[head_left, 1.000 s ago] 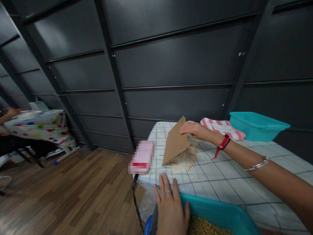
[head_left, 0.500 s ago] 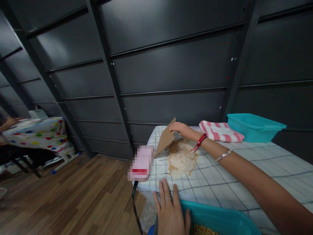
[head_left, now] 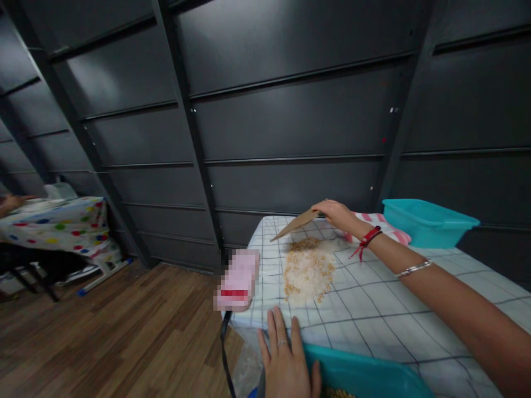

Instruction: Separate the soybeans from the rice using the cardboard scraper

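Observation:
My right hand (head_left: 337, 214) grips a piece of brown cardboard (head_left: 299, 222) by its right end, tilted above the back of a pile of white and yellow grains (head_left: 309, 272). The grains lie spread on a checked tablecloth (head_left: 365, 301). My left hand (head_left: 286, 354) rests with its fingers spread at the front edge of the table, beside the left end of a teal basin (head_left: 365, 367). Inside that basin, some yellowish-brown grains (head_left: 338, 393) show at the bottom of the view.
A pink, blurred-out object (head_left: 238, 279) sits at the table's left edge, with a black strap (head_left: 224, 354) hanging down. Behind my right hand are a pink-striped towel (head_left: 398, 235) and another teal basin (head_left: 429, 224). Far left, a person's hand (head_left: 11, 204) is over a dotted tablecloth (head_left: 62, 226).
My right hand has moved right and slightly up with the cardboard, which now lies flatter above the grains. My left hand has stayed in nearly the same place.

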A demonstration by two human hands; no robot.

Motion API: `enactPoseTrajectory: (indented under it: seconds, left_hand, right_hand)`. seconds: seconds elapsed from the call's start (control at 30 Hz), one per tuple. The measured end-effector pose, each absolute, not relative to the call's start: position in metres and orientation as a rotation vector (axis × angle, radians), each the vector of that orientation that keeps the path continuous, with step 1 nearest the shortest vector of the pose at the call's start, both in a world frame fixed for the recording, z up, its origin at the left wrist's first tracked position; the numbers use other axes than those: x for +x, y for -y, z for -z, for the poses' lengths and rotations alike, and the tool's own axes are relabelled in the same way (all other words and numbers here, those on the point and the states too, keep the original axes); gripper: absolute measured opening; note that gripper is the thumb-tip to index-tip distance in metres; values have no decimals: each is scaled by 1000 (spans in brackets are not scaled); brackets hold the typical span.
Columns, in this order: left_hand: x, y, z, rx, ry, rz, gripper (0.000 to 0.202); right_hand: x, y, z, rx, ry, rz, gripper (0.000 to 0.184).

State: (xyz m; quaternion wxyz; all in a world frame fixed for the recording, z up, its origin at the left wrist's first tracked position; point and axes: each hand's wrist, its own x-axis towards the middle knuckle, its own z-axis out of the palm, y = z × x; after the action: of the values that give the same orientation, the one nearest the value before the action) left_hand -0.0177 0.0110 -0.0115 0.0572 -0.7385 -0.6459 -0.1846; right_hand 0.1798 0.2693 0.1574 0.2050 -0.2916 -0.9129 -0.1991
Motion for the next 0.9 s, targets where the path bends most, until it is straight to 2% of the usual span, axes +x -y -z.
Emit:
enactPoseTrajectory:
  seconds: [0.3,0.63,0.9]
  left_hand:
    - [3,-8,-3,-2044,2019,561,55]
    - [4,-9,-5,-2018,1999,548,54]
    - [4,-11,-2,-2033,1987,555,52]
  right_hand:
    - [160,-263,-141,-1013,2614,654,32]
    - [177,-239,-176,-1023,2598,753,31]
    - [159,-225,-160,-1094,2665,764,31]
